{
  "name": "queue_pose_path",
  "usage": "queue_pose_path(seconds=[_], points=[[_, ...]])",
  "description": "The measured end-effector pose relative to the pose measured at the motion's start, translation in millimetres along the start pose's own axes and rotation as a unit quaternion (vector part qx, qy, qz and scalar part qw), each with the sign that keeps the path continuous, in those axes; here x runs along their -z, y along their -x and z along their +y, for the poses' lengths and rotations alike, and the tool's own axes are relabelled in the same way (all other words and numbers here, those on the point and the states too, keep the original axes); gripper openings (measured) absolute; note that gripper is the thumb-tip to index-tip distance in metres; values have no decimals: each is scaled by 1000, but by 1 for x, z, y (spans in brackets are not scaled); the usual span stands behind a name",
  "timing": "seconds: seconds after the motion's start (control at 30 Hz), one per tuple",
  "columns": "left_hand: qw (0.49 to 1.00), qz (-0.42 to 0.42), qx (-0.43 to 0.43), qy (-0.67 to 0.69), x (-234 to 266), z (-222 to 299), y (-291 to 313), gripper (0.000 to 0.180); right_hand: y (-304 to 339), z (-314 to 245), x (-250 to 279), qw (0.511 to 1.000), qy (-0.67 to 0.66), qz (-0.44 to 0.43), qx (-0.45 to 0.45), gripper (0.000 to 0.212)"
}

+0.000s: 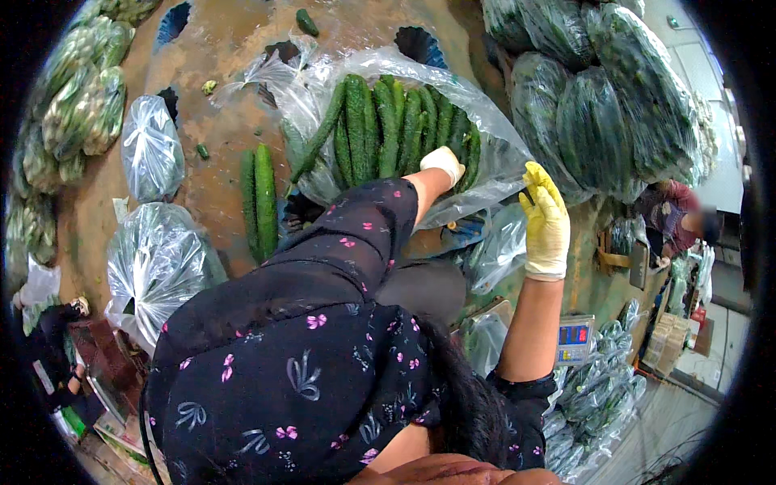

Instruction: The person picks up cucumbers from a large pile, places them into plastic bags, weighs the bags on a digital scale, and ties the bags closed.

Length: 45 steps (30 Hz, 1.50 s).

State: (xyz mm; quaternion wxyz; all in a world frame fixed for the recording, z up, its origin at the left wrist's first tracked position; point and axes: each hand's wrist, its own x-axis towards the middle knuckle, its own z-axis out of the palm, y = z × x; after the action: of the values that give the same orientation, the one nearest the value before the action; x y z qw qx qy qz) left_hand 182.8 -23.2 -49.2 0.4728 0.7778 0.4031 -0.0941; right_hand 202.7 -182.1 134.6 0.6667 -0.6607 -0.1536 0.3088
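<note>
Several long, bumpy green cucumbers [388, 129] lie side by side on an opened clear plastic bag [493, 133]. My left hand [444, 165], in a pale glove, rests curled on the right part of the row. Its fingers are closed, and whatever is under them is hidden. To the right, my right hand [546, 222] in a yellowish glove is raised at the bag's edge, its fingertips together where the film draws to a point. Two loose cucumbers [259, 202] lie left of the bag, near my left sleeve.
Filled clear bags [153, 149] stand on the left, with more filled bags [598, 113] of cucumbers stacked at the far right. A scale [575, 338] with a lit display is at my right. Another person [675, 222] is at the right edge. A short cucumber [306, 22] lies at the back.
</note>
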Motion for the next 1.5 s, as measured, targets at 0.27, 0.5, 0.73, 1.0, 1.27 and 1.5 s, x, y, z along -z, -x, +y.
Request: queue_pose_path(seconds=[0.27, 0.5, 0.73, 1.0, 1.27, 1.5], points=[[997, 12, 65, 47, -14, 3, -15, 43, 3, -12, 3, 999, 1, 11, 48, 37], [981, -43, 8, 191, 2, -6, -5, 54, 5, -10, -22, 995, 86, -21, 51, 38], [917, -99, -23, 385, 55, -38, 58, 38, 9, -12, -23, 994, 81, -21, 65, 39], [978, 198, -70, -3, 134, -94, 65, 48, -24, 30, -36, 790, 585, 96, 155, 101], [963, 188, -191, -36, 111, -64, 69, 39, -97, 44, 19, 980, 118, 155, 42, 22], [996, -78, -38, -8, 4, -26, -6, 39, -86, 24, -6, 989, 58, 128, 37, 22]])
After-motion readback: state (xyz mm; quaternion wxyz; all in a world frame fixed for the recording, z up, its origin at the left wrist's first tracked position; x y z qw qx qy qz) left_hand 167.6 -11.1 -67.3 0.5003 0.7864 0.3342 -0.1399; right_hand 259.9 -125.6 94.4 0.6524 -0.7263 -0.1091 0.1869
